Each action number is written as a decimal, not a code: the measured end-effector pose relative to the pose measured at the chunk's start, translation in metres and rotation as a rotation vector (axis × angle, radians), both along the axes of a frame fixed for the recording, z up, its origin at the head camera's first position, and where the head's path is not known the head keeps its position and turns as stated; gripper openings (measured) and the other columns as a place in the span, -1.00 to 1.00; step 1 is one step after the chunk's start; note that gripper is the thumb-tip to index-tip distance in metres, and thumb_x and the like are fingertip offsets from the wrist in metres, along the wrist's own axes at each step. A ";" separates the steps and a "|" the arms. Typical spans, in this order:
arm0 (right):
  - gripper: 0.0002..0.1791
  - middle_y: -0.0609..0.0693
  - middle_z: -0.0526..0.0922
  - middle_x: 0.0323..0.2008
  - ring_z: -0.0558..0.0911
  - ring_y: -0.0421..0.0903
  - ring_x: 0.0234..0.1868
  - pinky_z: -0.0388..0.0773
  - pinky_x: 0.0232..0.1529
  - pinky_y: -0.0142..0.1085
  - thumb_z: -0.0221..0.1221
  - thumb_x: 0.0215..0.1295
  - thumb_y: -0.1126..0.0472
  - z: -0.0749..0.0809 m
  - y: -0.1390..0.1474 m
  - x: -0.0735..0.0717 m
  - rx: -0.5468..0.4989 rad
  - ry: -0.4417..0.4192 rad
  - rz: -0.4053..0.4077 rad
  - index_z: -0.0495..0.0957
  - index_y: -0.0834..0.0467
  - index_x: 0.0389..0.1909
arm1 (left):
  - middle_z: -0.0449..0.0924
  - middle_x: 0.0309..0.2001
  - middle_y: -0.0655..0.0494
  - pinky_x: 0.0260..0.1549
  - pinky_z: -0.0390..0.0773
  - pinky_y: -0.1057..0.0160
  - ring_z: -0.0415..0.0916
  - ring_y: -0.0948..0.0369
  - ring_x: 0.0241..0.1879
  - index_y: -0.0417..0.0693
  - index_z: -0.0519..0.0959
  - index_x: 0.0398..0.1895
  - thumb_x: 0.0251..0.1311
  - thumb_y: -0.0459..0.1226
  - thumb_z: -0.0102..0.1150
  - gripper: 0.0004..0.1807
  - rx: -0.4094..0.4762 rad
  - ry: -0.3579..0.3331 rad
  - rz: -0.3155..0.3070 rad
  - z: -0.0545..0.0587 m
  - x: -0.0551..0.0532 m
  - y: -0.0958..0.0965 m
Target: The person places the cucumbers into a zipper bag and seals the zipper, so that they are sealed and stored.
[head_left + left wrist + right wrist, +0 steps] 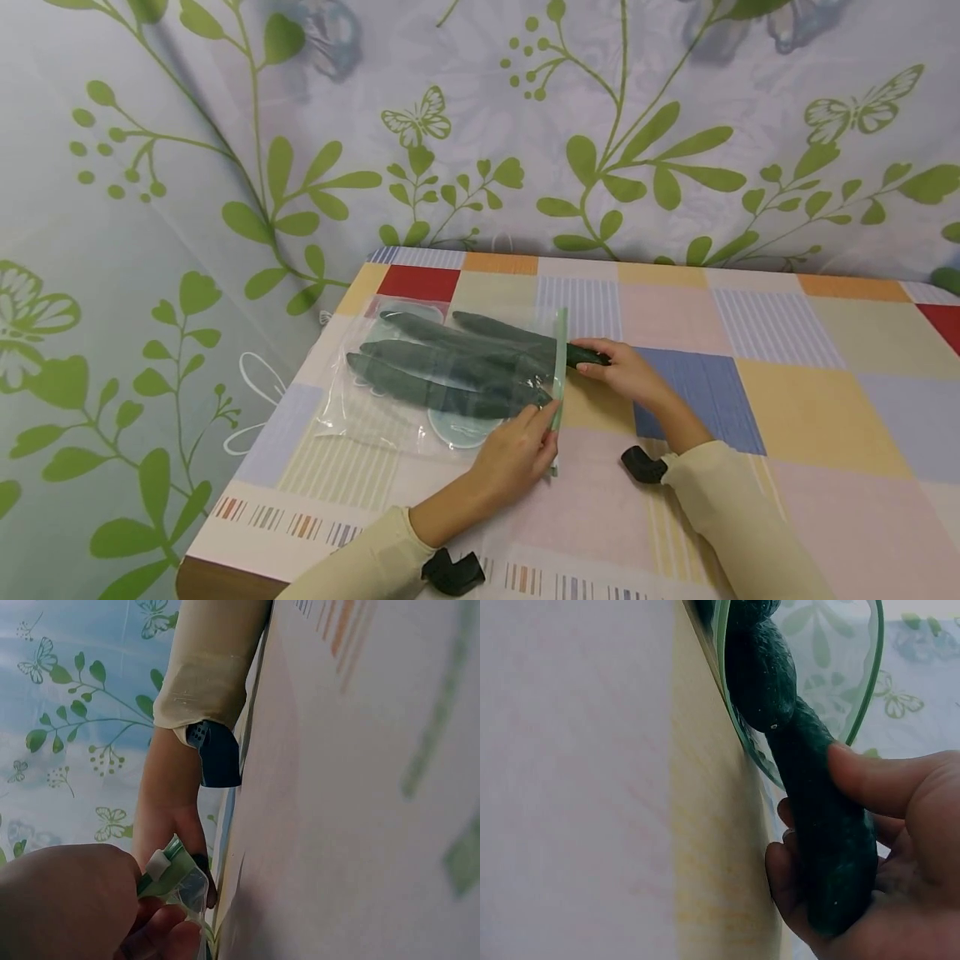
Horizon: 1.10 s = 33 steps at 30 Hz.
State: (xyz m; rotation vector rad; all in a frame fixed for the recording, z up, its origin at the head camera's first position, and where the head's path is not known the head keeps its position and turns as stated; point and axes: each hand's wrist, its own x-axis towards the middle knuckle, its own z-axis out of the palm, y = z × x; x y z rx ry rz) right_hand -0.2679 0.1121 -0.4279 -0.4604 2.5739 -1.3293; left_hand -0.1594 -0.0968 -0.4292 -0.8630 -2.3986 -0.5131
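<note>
A clear zip bag (337, 417) lies on the table with several dark green cucumbers (420, 375) inside. My left hand (513, 450) pinches the near part of its green zip edge (561, 333); the left wrist view shows a white slider (157, 864) there. At the bag's mouth, my right hand (622, 371) grips the end of one cucumber (821, 817), thumb on one side and fingers on the other. This cucumber's far part is inside the bag. In the right wrist view the mouth stands wide open, with another cucumber (761, 675) beside the held one.
A patchwork-patterned cloth covers the table (840, 408), whose near left corner shows brown wood (225, 581). A leaf-and-butterfly curtain (480, 125) hangs behind and to the left. Black wrist devices (453, 573) sit at both sleeve cuffs. Pale blue round patches (461, 432) show at the bag.
</note>
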 end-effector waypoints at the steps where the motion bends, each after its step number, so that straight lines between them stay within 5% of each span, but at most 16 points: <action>1: -0.47 0.24 0.34 0.22 0.36 0.20 0.17 0.34 0.06 0.04 0.12 0.23 0.11 0.000 0.000 0.000 0.017 0.001 0.000 0.35 0.17 0.21 | 0.41 -0.50 0.21 -0.67 0.30 0.48 0.30 0.38 -0.62 -0.17 0.51 0.01 0.03 -0.30 0.15 -0.60 -0.001 0.001 -0.002 0.000 0.000 0.000; 14: -0.48 0.31 0.46 0.07 0.45 0.26 0.05 0.38 0.00 0.09 0.20 0.13 0.26 0.006 -0.003 0.005 0.202 0.160 0.044 0.40 0.26 0.15 | 0.42 -0.49 0.19 -0.65 0.34 0.45 0.32 0.37 -0.60 -0.18 0.51 0.01 0.05 -0.31 0.14 -0.61 -0.001 -0.014 -0.011 0.001 0.000 0.001; 22: -0.46 0.29 0.53 -0.09 0.54 0.13 -0.17 0.51 -0.27 -0.13 0.18 0.16 0.22 0.022 0.028 0.010 0.212 0.077 0.080 0.35 0.35 0.15 | 0.42 -0.49 0.19 -0.65 0.32 0.46 0.31 0.37 -0.61 -0.18 0.52 0.01 0.05 -0.31 0.13 -0.61 0.002 -0.006 -0.015 0.000 0.001 0.001; 33: -0.60 0.01 0.47 -0.50 0.44 -0.12 -0.45 0.37 -0.41 -0.29 0.24 0.08 0.18 0.031 0.054 0.010 0.254 -0.059 0.137 0.46 0.34 -0.11 | 0.41 -0.50 0.20 -0.67 0.29 0.48 0.28 0.39 -0.61 -0.19 0.52 -0.01 0.02 -0.32 0.16 -0.61 0.021 -0.001 -0.017 0.000 0.001 0.002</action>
